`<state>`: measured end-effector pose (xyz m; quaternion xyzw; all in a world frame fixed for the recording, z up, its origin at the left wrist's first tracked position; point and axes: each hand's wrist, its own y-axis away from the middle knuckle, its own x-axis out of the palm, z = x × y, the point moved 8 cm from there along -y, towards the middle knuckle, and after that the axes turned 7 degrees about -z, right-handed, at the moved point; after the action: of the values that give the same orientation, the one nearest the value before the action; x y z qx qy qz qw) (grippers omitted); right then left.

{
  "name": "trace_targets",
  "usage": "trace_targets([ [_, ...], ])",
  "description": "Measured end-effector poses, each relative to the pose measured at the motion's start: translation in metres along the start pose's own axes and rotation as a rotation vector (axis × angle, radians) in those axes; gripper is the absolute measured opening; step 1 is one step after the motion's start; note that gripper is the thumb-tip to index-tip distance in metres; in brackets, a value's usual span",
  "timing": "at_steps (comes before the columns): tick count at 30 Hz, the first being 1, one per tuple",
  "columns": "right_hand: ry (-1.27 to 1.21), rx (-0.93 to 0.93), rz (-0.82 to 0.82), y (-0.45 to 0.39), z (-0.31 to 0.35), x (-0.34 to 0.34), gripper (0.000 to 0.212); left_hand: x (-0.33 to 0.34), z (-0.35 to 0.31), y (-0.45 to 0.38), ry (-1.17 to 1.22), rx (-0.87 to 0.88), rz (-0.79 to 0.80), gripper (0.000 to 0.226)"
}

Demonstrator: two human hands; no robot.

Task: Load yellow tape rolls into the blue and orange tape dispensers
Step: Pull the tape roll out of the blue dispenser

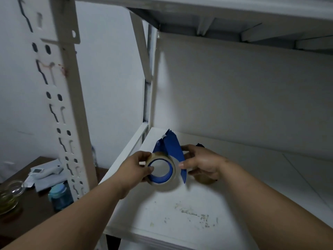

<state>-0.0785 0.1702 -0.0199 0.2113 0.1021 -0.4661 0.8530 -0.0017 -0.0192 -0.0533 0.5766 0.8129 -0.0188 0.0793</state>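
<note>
A yellowish tape roll sits around the blue hub of the blue tape dispenser, held just above the white shelf. My left hand grips the roll at its left rim, thumb and fingers curled round it. My right hand holds the dispenser's blue body from the right, thumb on its side plate. A second brownish roll shows partly under my right palm. No orange dispenser is in view.
White slotted shelf uprights stand at left and an upper shelf hangs overhead. A dark table at lower left carries a blue jar, a glass bowl and a grey cloth.
</note>
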Motion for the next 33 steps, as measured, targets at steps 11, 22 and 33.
trace_targets([
  [11,-0.446,0.015,-0.045,0.025,0.006,0.058,0.044,-0.017,-0.007,0.024,0.097,-0.078,0.098,0.02],
  [22,-0.332,0.098,-0.147,0.044,-0.01,0.07,0.023,-0.038,-0.004,0.046,-0.213,-0.004,-0.024,0.007],
  [33,0.568,-0.616,-0.759,0.07,0.062,0.058,0.023,0.0,-0.003,0.042,0.451,-0.309,0.049,0.036],
])
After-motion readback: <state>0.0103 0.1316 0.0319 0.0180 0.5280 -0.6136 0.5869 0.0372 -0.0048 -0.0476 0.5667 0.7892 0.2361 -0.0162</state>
